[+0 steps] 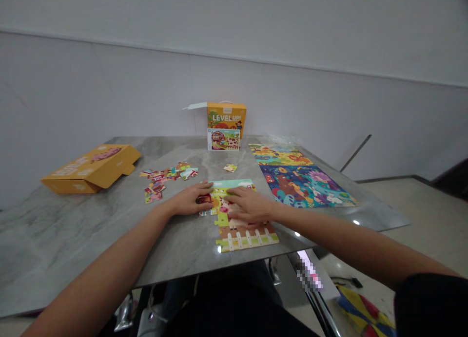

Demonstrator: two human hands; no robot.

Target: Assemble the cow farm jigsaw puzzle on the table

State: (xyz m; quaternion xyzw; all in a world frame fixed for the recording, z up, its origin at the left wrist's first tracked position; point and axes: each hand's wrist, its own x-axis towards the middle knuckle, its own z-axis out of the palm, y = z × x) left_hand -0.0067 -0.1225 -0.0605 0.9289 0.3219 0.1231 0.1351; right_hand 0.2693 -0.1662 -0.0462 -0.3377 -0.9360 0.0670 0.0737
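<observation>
A partly joined farm jigsaw puzzle [248, 238] lies near the front edge of the table, with a white fence along its bottom and jagged tabs on its left side. My left hand [188, 199] is at its upper left, thumb and fingers curled around a dark red puzzle piece [204, 199] at the puzzle's edge. Whether that piece is locked in I cannot tell. My right hand [250, 204] rests flat over the middle of the puzzle, fingers spread, covering part of a pink and white animal picture.
Loose puzzle pieces [170, 174] lie left of centre, and a single piece [230, 167] sits beyond the puzzle. A yellow box [91, 169] is at left. Behind stand an upright box [226, 114] and a picture card [224, 140]. Finished colourful puzzles [305, 186] lie at right.
</observation>
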